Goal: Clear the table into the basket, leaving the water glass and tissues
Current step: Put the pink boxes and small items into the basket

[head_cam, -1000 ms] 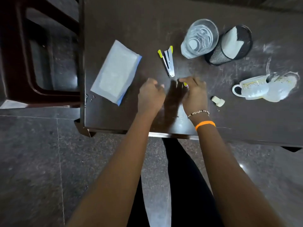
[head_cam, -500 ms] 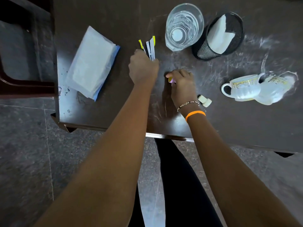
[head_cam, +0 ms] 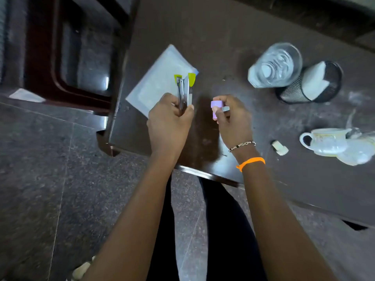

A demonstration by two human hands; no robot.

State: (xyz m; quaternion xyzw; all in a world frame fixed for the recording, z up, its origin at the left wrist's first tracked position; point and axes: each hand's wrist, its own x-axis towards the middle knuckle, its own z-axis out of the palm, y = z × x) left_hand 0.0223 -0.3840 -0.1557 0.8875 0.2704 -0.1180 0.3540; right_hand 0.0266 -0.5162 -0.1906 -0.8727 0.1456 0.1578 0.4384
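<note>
Both hands — left hand, right hand — grip items.

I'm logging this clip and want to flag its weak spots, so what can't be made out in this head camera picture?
- Purple item, head view: the right hand covers most of it; what it is stays unclear.
- Stapler: its base is hidden in the left hand.
- Cup: motion blur, and the right edge cuts off what lies beside it.
- Mesh basket: the white contents are too blurred to identify.

Dark wooden chair beside table; speckled stone floor.
</note>
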